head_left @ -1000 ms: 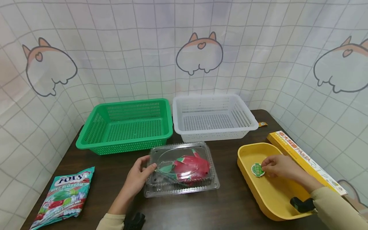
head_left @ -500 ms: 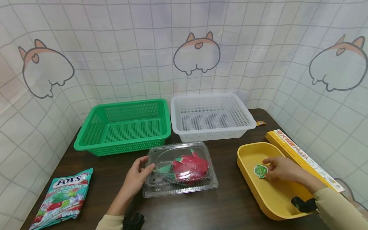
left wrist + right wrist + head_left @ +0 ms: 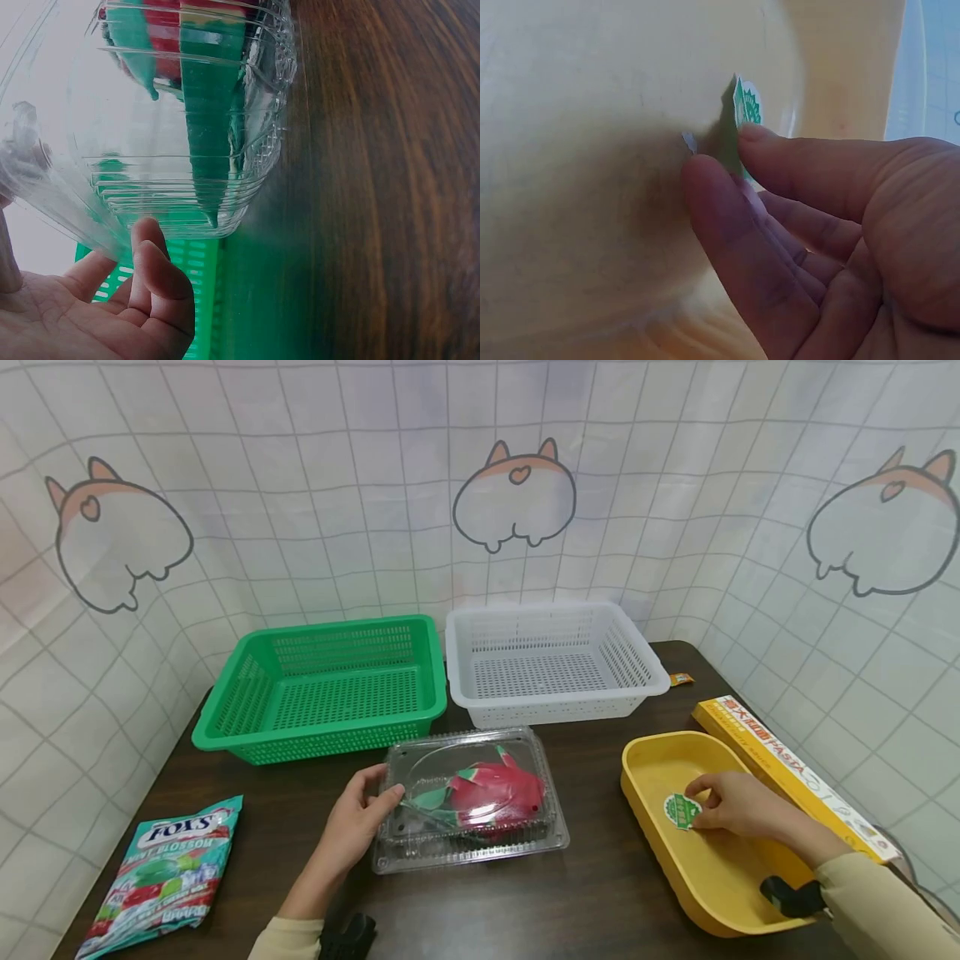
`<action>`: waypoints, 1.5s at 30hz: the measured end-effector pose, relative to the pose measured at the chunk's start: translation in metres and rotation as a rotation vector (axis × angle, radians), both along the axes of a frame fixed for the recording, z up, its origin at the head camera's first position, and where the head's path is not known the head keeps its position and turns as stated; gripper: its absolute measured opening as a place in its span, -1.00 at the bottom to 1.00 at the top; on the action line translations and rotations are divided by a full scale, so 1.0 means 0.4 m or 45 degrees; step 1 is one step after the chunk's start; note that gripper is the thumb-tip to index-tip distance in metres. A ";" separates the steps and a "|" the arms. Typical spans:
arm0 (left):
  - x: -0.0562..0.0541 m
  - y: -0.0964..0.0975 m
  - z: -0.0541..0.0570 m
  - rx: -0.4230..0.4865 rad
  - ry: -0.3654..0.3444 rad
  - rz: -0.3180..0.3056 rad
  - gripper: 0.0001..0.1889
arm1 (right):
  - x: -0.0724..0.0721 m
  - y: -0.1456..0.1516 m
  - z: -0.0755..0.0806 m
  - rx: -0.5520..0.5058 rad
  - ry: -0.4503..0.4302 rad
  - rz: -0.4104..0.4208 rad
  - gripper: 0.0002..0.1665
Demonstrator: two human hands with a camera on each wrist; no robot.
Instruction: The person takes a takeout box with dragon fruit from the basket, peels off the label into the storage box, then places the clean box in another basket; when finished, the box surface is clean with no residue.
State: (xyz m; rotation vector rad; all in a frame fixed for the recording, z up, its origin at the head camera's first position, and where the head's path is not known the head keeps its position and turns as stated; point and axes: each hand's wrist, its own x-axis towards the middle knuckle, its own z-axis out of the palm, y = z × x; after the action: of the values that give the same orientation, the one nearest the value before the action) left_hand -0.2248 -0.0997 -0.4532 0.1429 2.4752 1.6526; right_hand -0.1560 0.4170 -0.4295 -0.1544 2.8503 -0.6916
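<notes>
My left hand (image 3: pixel 363 810) grips the left side of a clear plastic clamshell box (image 3: pixel 408 768), thumb over its lid edge. Inside the box lies a red dragon fruit (image 3: pixel 498 797) with green tips. In the left wrist view the fingers of the left hand (image 3: pixel 112 307) curl at the box's ribbed end. My right hand (image 3: pixel 738 806), over the yellow tray (image 3: pixel 750 885), pinches a round green-and-white sticker (image 3: pixel 681 811). From the right wrist, the sticker (image 3: pixel 739 112) stands edge-on between thumb and index finger; a small pale scrap (image 3: pixel 689 141) shows by the index fingertip.
Behind the box stand a green basket (image 3: pixel 337 739) and a white basket (image 3: pixel 555 714). A candy bag (image 3: pixel 161 872) lies at left. A yellow pasta box (image 3: pixel 795 777) lies right of the tray, and a small orange packet (image 3: pixel 680 679) sits beside the white basket.
My right hand and the sticker have shifted slightly to the right within the yellow tray. The left hand and the clamshell box stay in place; the head view has turned a little.
</notes>
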 end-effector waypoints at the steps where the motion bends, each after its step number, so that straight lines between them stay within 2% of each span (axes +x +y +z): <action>1: 0.000 -0.001 0.000 0.002 0.000 0.000 -0.33 | 0.001 -0.002 0.001 0.004 -0.002 -0.004 -0.51; 5: 0.001 -0.004 0.000 0.008 0.002 0.004 -0.33 | 0.009 -0.009 0.016 -0.024 -0.026 0.001 -0.43; 8: 0.001 -0.005 -0.001 0.004 0.006 0.007 -0.33 | 0.018 -0.010 0.042 -0.060 -0.041 -0.013 -0.38; 13: -0.003 -0.003 -0.004 0.013 0.015 0.005 -0.31 | 0.030 -0.017 0.098 -0.076 -0.015 -0.081 -0.38; 17: -0.006 -0.003 -0.006 0.007 0.022 0.013 -0.32 | 0.034 -0.060 0.134 -0.116 0.045 -0.108 -0.41; 21: -0.005 -0.002 -0.006 0.013 0.017 0.024 -0.31 | 0.036 -0.130 0.157 -0.192 0.111 -0.042 -0.43; 25: -0.002 0.000 -0.006 0.028 0.002 0.024 -0.24 | 0.022 -0.192 0.171 -0.232 0.138 0.033 -0.49; 28: 0.004 0.001 -0.003 0.013 -0.034 0.030 -0.19 | -0.009 -0.220 0.177 -0.274 0.147 0.025 -0.53; 32: 0.011 0.006 0.000 -0.030 -0.122 0.026 -0.14 | -0.078 -0.217 0.182 -0.326 0.163 -0.075 -0.53; 36: 0.013 0.010 0.001 -0.012 -0.211 0.011 -0.28 | -0.166 -0.177 0.176 -0.326 0.262 -0.277 -0.51; 39: 0.014 0.011 0.002 0.019 -0.235 0.016 -0.42 | -0.226 -0.136 0.161 -0.317 0.354 -0.466 -0.52; 42: 0.014 0.011 0.003 0.061 -0.237 0.025 -0.47 | -0.268 -0.098 0.147 -0.335 0.395 -0.621 -0.52; 45: 0.019 0.011 0.007 0.126 -0.250 0.033 -0.52 | -0.292 -0.072 0.140 -0.329 0.390 -0.705 -0.51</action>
State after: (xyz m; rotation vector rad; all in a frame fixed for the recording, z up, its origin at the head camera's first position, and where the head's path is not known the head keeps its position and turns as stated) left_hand -0.2171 -0.0952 -0.4504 -0.0385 2.2620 1.7110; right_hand -0.2728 0.3882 -0.3736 0.5610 3.0964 -1.2350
